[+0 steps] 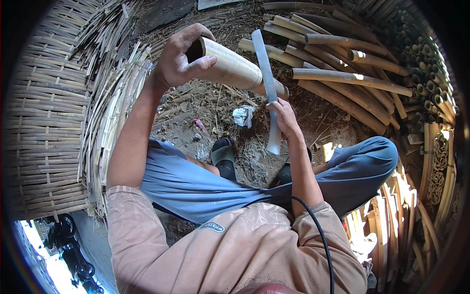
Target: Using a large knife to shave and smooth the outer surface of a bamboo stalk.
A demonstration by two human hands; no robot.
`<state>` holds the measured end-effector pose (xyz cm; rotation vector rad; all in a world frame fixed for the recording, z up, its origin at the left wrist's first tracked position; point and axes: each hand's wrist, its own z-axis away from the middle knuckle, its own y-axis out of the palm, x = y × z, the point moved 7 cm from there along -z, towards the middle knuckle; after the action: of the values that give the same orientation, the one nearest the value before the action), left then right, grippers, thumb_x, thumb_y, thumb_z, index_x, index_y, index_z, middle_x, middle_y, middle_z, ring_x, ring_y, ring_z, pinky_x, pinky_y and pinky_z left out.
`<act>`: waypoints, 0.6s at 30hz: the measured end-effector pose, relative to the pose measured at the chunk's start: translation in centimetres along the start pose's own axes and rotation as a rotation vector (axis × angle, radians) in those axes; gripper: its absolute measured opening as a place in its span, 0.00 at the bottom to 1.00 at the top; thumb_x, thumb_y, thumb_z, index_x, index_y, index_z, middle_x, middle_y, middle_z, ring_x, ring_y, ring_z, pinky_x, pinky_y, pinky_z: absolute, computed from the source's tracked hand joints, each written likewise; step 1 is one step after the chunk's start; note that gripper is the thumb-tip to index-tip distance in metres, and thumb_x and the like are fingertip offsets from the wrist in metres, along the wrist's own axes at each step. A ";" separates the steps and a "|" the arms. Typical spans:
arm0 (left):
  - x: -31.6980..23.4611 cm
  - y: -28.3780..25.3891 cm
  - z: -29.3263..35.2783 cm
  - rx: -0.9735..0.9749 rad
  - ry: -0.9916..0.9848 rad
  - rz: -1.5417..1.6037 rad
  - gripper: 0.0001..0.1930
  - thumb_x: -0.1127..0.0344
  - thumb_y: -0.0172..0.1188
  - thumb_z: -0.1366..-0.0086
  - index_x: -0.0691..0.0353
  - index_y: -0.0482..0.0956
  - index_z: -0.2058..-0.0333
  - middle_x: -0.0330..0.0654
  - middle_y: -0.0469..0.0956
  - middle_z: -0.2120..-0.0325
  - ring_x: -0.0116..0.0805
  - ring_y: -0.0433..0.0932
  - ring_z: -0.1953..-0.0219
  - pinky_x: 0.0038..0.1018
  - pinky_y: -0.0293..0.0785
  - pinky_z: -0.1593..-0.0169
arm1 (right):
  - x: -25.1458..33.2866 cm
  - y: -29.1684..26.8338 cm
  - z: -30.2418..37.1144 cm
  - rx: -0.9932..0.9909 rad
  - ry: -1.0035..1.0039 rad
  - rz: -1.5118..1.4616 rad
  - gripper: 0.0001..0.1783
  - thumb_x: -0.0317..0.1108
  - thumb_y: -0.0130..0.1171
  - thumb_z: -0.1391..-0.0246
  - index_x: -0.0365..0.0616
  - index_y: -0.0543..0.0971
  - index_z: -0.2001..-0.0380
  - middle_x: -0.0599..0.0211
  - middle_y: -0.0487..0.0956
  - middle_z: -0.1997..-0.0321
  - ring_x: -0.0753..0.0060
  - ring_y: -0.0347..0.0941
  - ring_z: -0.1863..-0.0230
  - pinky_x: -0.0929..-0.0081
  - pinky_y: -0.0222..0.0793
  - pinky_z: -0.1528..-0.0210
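Observation:
My left hand (182, 61) grips the open near-left end of a thick bamboo tube (230, 63), its fingers over the rim and the thumb along the side. The tube is held up at a slant above the ground, running down to the right. My right hand (285, 117) is closed around the middle of a long, slightly curved, flat grey blade (264, 63). Its upper part crosses in front of the tube toward the far end. I cannot tell whether the blade touches the tube. The lower end of the blade sticks out below my right hand.
Cut bamboo poles (352, 78) lie piled at the right, with more stacked end-on behind. A woven bamboo panel (46, 117) and a heap of split strips (115, 112) stand at the left. A crumpled white wad (243, 116) lies on the littered dirt. A black cable (320, 230) crosses my shirt.

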<state>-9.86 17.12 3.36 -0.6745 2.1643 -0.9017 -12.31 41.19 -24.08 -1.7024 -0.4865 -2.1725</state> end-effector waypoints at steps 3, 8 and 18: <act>-0.2 0.0 0.3 0.010 -0.022 0.011 0.22 0.53 0.66 0.42 0.66 0.78 0.58 0.48 0.76 0.68 0.42 0.78 0.65 0.35 0.75 0.60 | -0.3 0.6 0.2 0.034 0.019 -0.059 0.10 0.37 0.57 0.41 0.41 0.75 0.63 0.70 0.74 0.73 0.76 0.72 0.80 0.73 0.71 0.78; 0.0 0.0 0.0 -0.003 -0.010 0.007 0.22 0.53 0.66 0.42 0.67 0.78 0.59 0.48 0.76 0.69 0.42 0.77 0.65 0.35 0.74 0.60 | -1.0 -0.1 -0.6 0.015 -0.014 -0.023 0.11 0.38 0.57 0.41 0.41 0.75 0.64 0.71 0.73 0.75 0.76 0.72 0.81 0.73 0.71 0.79; 0.0 -0.2 -0.1 -0.007 0.004 -0.003 0.21 0.54 0.65 0.42 0.66 0.78 0.59 0.48 0.76 0.69 0.43 0.78 0.66 0.36 0.75 0.60 | -1.6 0.1 -0.6 0.012 0.031 -0.089 0.17 0.41 0.56 0.41 0.35 0.81 0.62 0.69 0.78 0.70 0.77 0.70 0.68 0.72 0.69 0.60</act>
<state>-9.90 17.05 3.60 -0.6801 2.1718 -0.8984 -12.46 40.91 -25.78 -1.6683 -0.5756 -2.2492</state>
